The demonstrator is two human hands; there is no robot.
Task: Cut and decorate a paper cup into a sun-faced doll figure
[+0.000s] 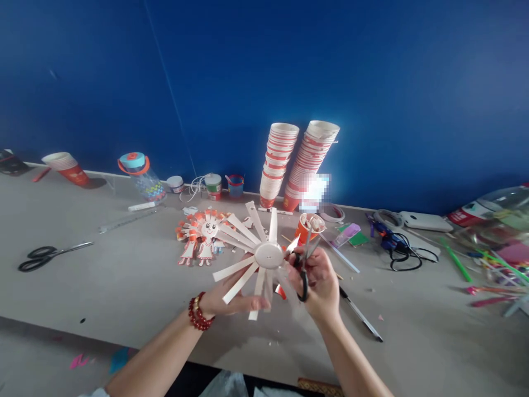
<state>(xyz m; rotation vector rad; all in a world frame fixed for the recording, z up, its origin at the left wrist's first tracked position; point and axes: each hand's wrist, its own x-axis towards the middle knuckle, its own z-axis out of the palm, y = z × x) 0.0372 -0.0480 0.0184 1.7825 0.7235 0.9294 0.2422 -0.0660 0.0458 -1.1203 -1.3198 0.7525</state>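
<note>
A paper cup (268, 256) cut into long white strips is spread out like a sun, its round base facing me. My left hand (233, 298) holds it from behind and below, the thumb near the lower strips and the other fingers mostly hidden. In my right hand (321, 286) is a pair of black-handled scissors (305, 282), blades pointing up and away. The right fingertips are close to the cup's right-hand strips, which are blurred; whether they pinch one I cannot tell. Just behind the cup lie paper dolls (206, 240) with fringed orange-and-white hair.
Two tall stacks of paper cups (276, 162) lean before the blue wall. An orange cup of scraps (309, 227) stands behind my right hand. Another pair of scissors (53, 253) lies left, a pen (361, 315) right. A water bottle (142, 176) stands at the back left.
</note>
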